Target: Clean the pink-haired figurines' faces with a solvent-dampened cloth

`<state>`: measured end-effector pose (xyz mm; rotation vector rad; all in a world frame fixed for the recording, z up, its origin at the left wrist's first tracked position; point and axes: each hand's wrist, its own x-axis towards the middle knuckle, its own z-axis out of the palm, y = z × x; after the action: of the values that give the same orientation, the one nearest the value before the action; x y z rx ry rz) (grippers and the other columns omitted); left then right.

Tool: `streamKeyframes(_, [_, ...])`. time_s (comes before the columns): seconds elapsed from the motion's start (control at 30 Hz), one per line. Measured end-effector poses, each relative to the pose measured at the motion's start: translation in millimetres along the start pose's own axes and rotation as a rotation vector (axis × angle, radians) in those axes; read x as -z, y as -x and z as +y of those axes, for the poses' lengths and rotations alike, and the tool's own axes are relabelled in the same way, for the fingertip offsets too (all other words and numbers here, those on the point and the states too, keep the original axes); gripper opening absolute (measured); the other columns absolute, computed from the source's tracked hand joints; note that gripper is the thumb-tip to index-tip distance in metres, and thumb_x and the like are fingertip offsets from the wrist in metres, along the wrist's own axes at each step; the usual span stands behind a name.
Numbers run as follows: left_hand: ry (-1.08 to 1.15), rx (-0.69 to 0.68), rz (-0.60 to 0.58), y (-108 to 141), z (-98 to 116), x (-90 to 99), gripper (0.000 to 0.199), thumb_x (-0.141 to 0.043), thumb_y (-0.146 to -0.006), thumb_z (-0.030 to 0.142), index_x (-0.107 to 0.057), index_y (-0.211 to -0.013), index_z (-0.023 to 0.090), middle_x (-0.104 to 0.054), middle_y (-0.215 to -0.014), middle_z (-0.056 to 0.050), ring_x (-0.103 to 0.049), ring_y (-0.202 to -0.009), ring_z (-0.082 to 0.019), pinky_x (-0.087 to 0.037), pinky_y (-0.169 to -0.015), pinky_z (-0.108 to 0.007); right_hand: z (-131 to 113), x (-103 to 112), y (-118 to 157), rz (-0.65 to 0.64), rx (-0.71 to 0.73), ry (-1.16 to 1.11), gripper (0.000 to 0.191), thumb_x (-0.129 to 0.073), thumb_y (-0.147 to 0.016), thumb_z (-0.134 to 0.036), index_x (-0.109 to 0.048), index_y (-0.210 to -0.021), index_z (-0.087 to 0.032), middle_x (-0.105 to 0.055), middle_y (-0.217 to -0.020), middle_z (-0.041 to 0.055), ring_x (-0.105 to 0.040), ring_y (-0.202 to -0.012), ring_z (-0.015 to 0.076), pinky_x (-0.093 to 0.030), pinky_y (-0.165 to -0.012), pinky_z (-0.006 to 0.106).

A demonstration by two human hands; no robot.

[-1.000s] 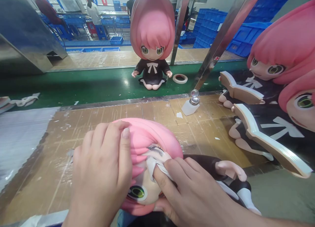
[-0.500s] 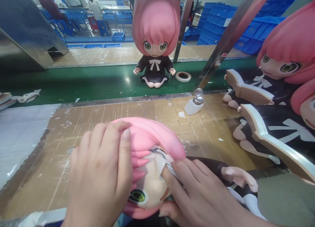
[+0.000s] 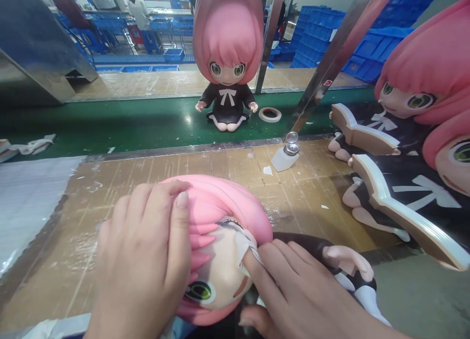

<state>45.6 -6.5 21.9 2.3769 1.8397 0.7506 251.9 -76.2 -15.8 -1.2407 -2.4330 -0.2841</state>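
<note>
I'm reading the step in hand as wiping a small patch of the face [image 3: 220, 255] of the pink-haired figure [image 3: 227, 202], which is lying face up at the near edge of the cardboard-covered table [image 3: 304, 192], its body running off toward 3 o'clock. My left hand [image 3: 141, 251] is bracing the head from the 9 o'clock side, its fingers curving loosely over the hair rather than clenching. My right hand [image 3: 293, 280] is grasping a white cloth [image 3: 241, 248], bunched at the forefinger, and is pressing it to the cheek just beside the farther eye [image 3: 231, 222]; whether the cloth is overlapping that eye, I cannot tell. From the left hand the face is lying at 3 o'clock, from the right hand at about 10, so it is sitting between the two. As I'm judging it, the next move is calling for short, light strokes following the cheek's curve, with the left hand steadying the head. A bottle [image 3: 284, 158] with its metal lid raised is standing at 12 o'clock from the right hand, well apart from it.
</note>
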Motion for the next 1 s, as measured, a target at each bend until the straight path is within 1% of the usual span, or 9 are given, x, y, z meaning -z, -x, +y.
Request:
streamKeyframes(0.2, [0.002,-0.016,-0.049,-5,-7,4.2,0.038,-0.029,-0.103,0.047,-0.061,-0.118,0.033,-0.065,-0.106,-0.007,-0.058,-0.096,-0.035,-0.042,-0.088,-0.057,16,22,17,-0.088,0.026,-0.109,0.036,-0.034,-0.108,-0.034,-0.057,-0.124,-0.012,-0.056,-0.078,0.0013,-0.052,-0.066,0.0173,-0.034,-0.058,0.033])
streamKeyframes(0.3, [-0.015,-0.07,-0.127,-7,-11,10.0,0.04,-0.029,-0.103,0.051,-0.059,-0.125,0.039,-0.062,-0.106,-0.007,-0.057,-0.095,-0.033,-0.042,-0.082,-0.055,25,20,17,0.053,0.064,-0.153,0.04,-0.035,-0.107,-0.037,-0.054,-0.128,-0.009,-0.055,-0.077,0.003,-0.048,-0.062,0.0172,-0.028,-0.053,0.034])
streamKeyframes(0.37, [-0.042,-0.075,-0.126,-8,-11,12.7,0.037,-0.03,-0.104,0.046,-0.061,-0.121,0.033,-0.061,-0.106,-0.008,-0.058,-0.097,-0.033,-0.041,-0.082,-0.055,30,17,13,0.104,0.078,-0.203,0.042,-0.034,-0.108,-0.04,-0.054,-0.127,-0.009,-0.055,-0.08,0.0046,-0.049,-0.065,0.0178,-0.029,-0.053,0.034])
streamKeyframes(0.43, [-0.049,-0.091,-0.099,-7,-10,13.4,0.034,-0.031,-0.104,0.039,-0.061,-0.111,0.027,-0.063,-0.106,-0.009,-0.06,-0.101,-0.033,-0.039,-0.086,-0.058,35,18,5,0.082,0.081,-0.27,0.038,-0.035,-0.108,-0.04,-0.054,-0.123,-0.012,-0.055,-0.082,0.0042,-0.049,-0.068,0.0169,-0.032,-0.055,0.032])
streamKeyframes(0.53, [-0.011,-0.145,-0.057,-5,-14,13.1,0.032,-0.03,-0.104,0.035,-0.059,-0.109,0.025,-0.066,-0.116,-0.009,-0.057,-0.124,-0.034,-0.036,-0.102,-0.061,45,26,-8,0.002,0.136,-0.342,0.031,-0.034,-0.108,-0.035,-0.053,-0.118,-0.013,-0.053,-0.083,0.0027,-0.047,-0.068,0.0145,-0.037,-0.058,0.028])
streamKeyframes(0.63, [0.088,-0.071,-0.089,0,-21,15.8,0.03,-0.033,-0.104,0.039,-0.057,-0.116,0.025,-0.061,-0.133,-0.008,-0.051,-0.137,-0.03,-0.039,-0.112,-0.053,60,32,-22,-0.077,0.209,-0.373,0.033,-0.032,-0.109,-0.036,-0.052,-0.121,-0.012,-0.054,-0.086,0.0034,-0.049,-0.07,0.0135,-0.041,-0.062,0.025])
streamKeyframes(0.77, [0.188,0.082,-0.139,13,-24,20.4,0.029,-0.035,-0.103,0.047,-0.055,-0.113,0.029,-0.06,-0.132,-0.006,-0.058,-0.125,-0.031,-0.045,-0.105,-0.054,79,34,-39,-0.146,0.217,-0.428,0.035,-0.035,-0.109,-0.038,-0.049,-0.13,-0.013,-0.057,-0.094,0.0051,-0.054,-0.075,0.013,-0.045,-0.066,0.023])
streamKeyframes(0.87, [0.204,0.145,-0.066,23,-19,18.6,0.027,-0.035,-0.103,0.048,-0.054,-0.112,0.03,-0.057,-0.129,-0.007,-0.054,-0.126,-0.032,-0.041,-0.105,-0.058,73,42,-42,-0.146,0.152,-0.411,0.032,-0.037,-0.109,-0.036,-0.053,-0.127,-0.016,-0.061,-0.097,0.0067,-0.059,-0.079,0.0142,-0.05,-0.066,0.023])
streamKeyframes(1.0, [0.246,0.227,-0.012,30,-10,14.4,0.026,-0.036,-0.104,0.047,-0.054,-0.113,0.031,-0.055,-0.129,-0.006,-0.052,-0.126,-0.031,-0.037,-0.105,-0.056,36,56,-17,-0.011,-0.004,-0.185,0.028,-0.047,-0.101,-0.036,-0.065,-0.121,-0.028,-0.065,-0.088,0.005,-0.062,-0.072,0.0194,-0.049,-0.054,0.027])
